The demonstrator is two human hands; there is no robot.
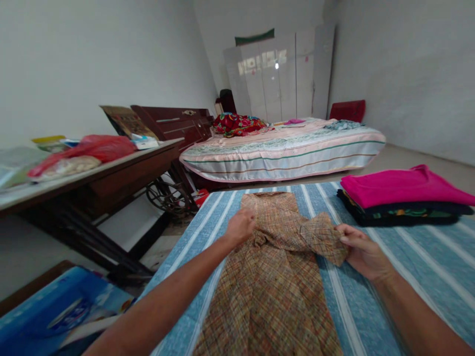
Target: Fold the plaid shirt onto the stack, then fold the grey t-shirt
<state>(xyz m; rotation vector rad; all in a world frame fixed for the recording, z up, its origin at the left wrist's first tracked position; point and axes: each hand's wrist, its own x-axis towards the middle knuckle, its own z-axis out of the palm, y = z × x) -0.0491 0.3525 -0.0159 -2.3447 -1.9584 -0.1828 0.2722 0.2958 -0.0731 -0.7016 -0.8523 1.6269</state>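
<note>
A brown plaid dress (pixel 282 291) lies lengthwise over the blue striped bedding, its collar end away from me and its lower part running out of view at the bottom. My right hand (pixel 365 252) pinches the cuff of one sleeve, which is stretched across to the right and slightly raised. At the upper left edge of the dress, my left hand (pixel 241 226) is closed, with fabric bunched beside it; its fingertips are partly hidden.
Folded clothes with a pink one (pixel 401 187) on top are stacked at the right. A wooden table (pixel 129 165) with a red plastic bag (pixel 107 148) stands left, above a blue package (pixel 70 311). Another bed (pixel 282 165) is farther back.
</note>
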